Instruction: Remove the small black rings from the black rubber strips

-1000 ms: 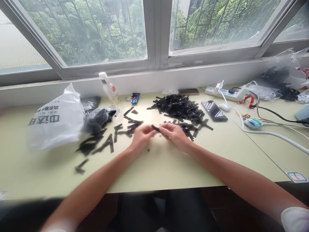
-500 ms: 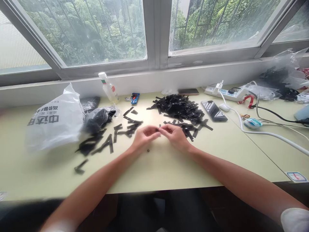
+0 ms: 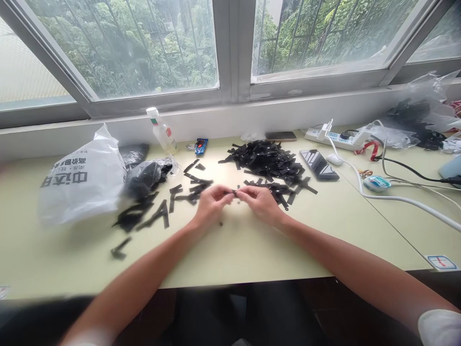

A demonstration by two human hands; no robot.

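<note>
You've got a small black strip [image 3: 233, 192] pinched between both hands, right at the middle of the table [image 3: 234, 254], just above its surface. Your left hand [image 3: 212, 205] has its fingers curled in tight on one end, your right hand [image 3: 258, 202] closes on the other, fingertips almost meeting; so little of the strip shows that I can't tell how firm either grip is. That's the first worry: a piece this thin can slip out if one pinch eases, and it lands among look-alikes. Just beneath your left hand a tiny dark stud [image 3: 221, 224] lies loose on the table, and a wrist brushing it could send it rolling toward the near edge. Beyond your right hand sits the big heap of black strips [image 3: 268, 161], its near fringe just beside your knuckles, so a dropped piece would get lost there at once. To your left the scattered strips [image 3: 158, 211] lie spread toward the white plastic bag [image 3: 82, 178], and a sweep of your forearm would drag them. Farther right, the phone [image 3: 319, 165] and the white cable [image 3: 396, 198] stay well apart from your hands, with the squeeze bottle [image 3: 161, 129] tilted at the back by the window sill.
</note>
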